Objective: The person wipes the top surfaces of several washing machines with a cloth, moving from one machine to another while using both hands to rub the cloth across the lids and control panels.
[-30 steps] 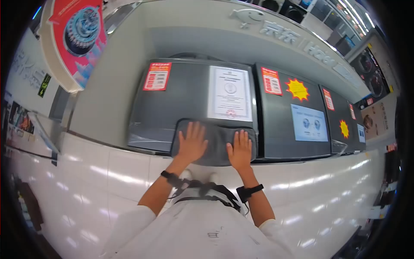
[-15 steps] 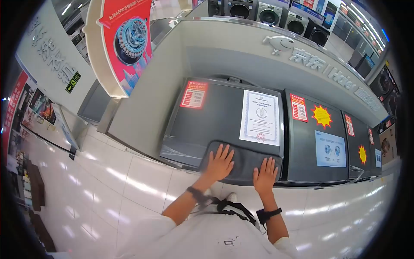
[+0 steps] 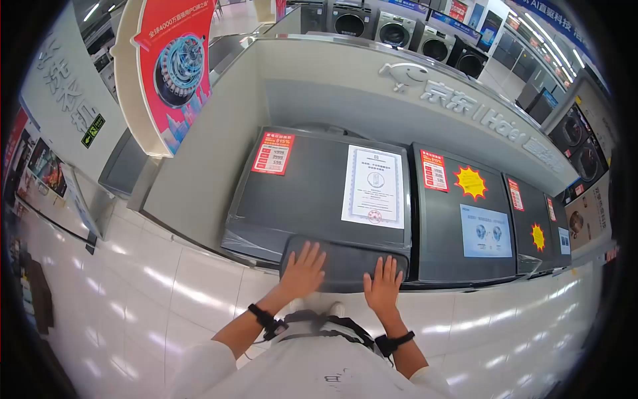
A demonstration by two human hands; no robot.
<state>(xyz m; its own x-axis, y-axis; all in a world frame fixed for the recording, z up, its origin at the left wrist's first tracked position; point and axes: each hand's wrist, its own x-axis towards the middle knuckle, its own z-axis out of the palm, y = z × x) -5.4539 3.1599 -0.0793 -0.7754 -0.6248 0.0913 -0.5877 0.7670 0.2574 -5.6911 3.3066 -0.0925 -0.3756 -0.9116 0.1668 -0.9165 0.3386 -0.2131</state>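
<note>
Shifted the dark grey pad (image 3: 347, 266) farther from the white certificate (image 3: 373, 186) since the earlier head view, to the front edge of the dark cabinet (image 3: 299, 199). Lays left hand (image 3: 303, 272) and right hand (image 3: 383, 287) flat on it, with fingers extended, slightly apart.

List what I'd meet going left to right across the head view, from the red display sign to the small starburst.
Red display sign → left hand → right hand → second red-and-white label → large yellow starburst → small yellow starburst.
</note>
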